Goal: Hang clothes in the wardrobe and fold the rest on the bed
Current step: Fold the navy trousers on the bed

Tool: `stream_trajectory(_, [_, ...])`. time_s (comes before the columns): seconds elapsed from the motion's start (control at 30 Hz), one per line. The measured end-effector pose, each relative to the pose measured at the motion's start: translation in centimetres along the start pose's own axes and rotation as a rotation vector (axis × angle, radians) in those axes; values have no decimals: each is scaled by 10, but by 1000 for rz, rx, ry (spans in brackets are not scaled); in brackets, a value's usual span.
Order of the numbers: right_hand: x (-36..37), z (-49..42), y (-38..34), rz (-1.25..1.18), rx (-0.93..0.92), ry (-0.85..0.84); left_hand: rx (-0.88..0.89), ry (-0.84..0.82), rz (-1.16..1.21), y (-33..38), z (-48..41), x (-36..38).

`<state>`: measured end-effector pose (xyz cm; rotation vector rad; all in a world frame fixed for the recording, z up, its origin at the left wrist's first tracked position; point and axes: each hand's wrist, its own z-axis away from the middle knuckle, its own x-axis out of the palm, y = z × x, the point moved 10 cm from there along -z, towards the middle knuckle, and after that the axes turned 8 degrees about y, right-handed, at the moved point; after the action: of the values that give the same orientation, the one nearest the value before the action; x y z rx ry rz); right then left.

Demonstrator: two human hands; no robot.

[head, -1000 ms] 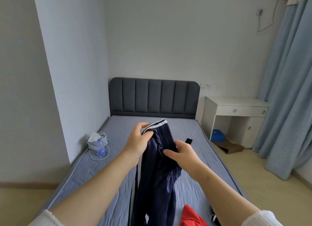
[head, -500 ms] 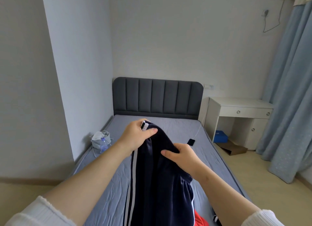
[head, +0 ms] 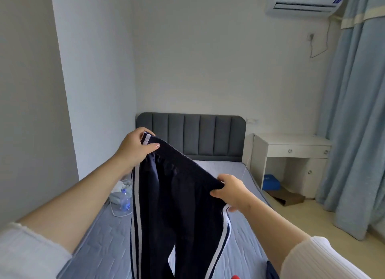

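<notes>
Dark navy track trousers [head: 177,207] with white side stripes hang in the air over the bed [head: 100,243]. My left hand [head: 135,147] grips one end of the elastic waistband, raised high on the left. My right hand [head: 231,190] grips the other end, lower and to the right. The waistband is stretched between them and the legs drop out of the bottom of the frame. A scrap of red cloth [head: 236,277] and a dark garment edge [head: 271,271] show at the lower edge on the bed.
A grey padded headboard [head: 191,136] stands at the far wall. A water bottle [head: 125,200] and a pale bundle lie on the bed's left side. A white desk [head: 291,153] with a blue box [head: 270,181] under it stands right, beside blue curtains [head: 354,132].
Both hands have lifted the trousers and pulled apart, spreading the waistband wide. The view has tilted upward, so the air conditioner now shows.
</notes>
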<state>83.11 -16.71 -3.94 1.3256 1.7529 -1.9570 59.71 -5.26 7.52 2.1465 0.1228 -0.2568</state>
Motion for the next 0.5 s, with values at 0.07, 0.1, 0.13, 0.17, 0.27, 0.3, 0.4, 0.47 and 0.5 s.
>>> stream_trajectory(0.07, [-8, -5, -9, -56, 0, 27, -11, -1, 8, 7, -10, -4])
stream_trajectory(0.1, [-16, -8, -15, -81, -20, 68, -19, 1, 22, 10, -15, -6])
stream_trajectory(0.13, [-27, -11, -21, -114, -48, 130, -30, 0, 43, 13, -20, -10])
stream_trajectory(0.17, [-39, -14, -28, -164, -73, 201, -50, -4, 74, 17, -24, -13])
stream_trajectory(0.27, [-76, -18, -35, -413, -71, 381, -173, -43, 251, 22, -32, -22])
stream_trajectory(0.3, [-85, -19, -35, -497, -59, 421, -225, -74, 327, 22, -30, -20])
stream_trajectory(0.4, [-90, -17, -39, -711, -27, 437, -321, -171, 374, 15, -16, -9])
stream_trajectory(0.47, [-86, -16, -40, -873, 13, 360, -328, -153, 352, 11, -11, -11])
stream_trajectory(0.5, [-85, -16, -44, -923, 15, 302, -317, -124, 354, 11, -12, -16])
